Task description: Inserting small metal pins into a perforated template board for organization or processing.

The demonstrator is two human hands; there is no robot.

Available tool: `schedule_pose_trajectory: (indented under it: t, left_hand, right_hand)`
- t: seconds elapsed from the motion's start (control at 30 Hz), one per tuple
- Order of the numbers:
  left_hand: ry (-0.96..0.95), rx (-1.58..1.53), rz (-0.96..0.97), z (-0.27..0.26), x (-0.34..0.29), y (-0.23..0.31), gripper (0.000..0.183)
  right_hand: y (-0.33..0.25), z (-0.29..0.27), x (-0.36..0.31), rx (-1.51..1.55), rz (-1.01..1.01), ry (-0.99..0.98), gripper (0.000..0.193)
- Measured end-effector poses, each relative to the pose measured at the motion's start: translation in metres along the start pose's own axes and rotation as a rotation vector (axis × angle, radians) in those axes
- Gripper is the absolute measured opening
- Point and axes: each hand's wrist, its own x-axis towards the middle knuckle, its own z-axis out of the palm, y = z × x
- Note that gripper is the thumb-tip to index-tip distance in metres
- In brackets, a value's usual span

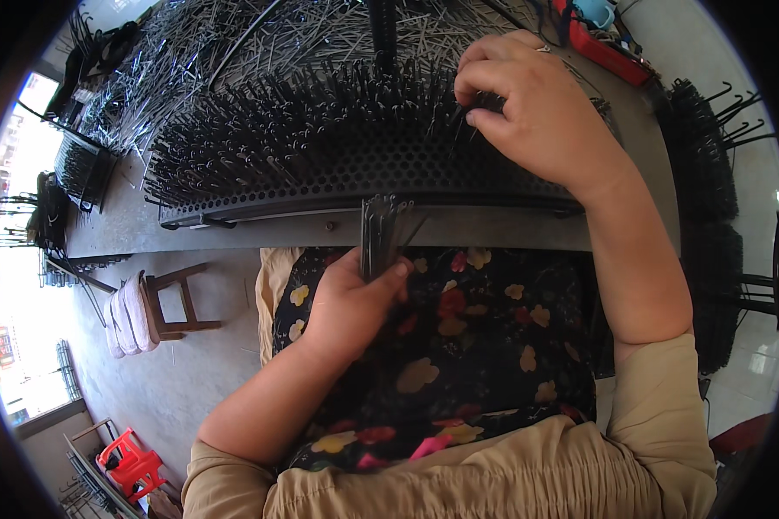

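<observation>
The left hand (350,303) holds a bundle of metal rods (379,232) at six o'clock of the black rack (363,177), while at its two o'clock the right hand (532,108) is narrow, though what it pinches I cannot tell.

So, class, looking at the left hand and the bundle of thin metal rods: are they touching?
Touching. The head view shows the left hand gripping the bundle of thin metal rods low down, their upper ends standing above the grip.
</observation>
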Motion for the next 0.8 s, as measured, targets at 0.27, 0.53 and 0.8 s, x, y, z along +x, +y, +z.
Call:
schedule_pose_trajectory:
  t: [0.27,0.53,0.8]
  left_hand:
    - [0.012,0.045,-0.012,-0.001,-0.002,0.001,0.010]
    - [0.015,0.017,-0.003,-0.003,-0.001,0.000,0.011]
    - [0.021,0.023,-0.025,-0.002,0.001,0.001,0.010]
  right_hand:
    - [-0.019,0.001,0.010,0.018,0.034,0.000,0.013]
    - [-0.008,-0.003,0.009,0.163,0.139,-0.057,0.013]
    - [0.001,-0.007,0.018,0.474,0.276,-0.203,0.009]
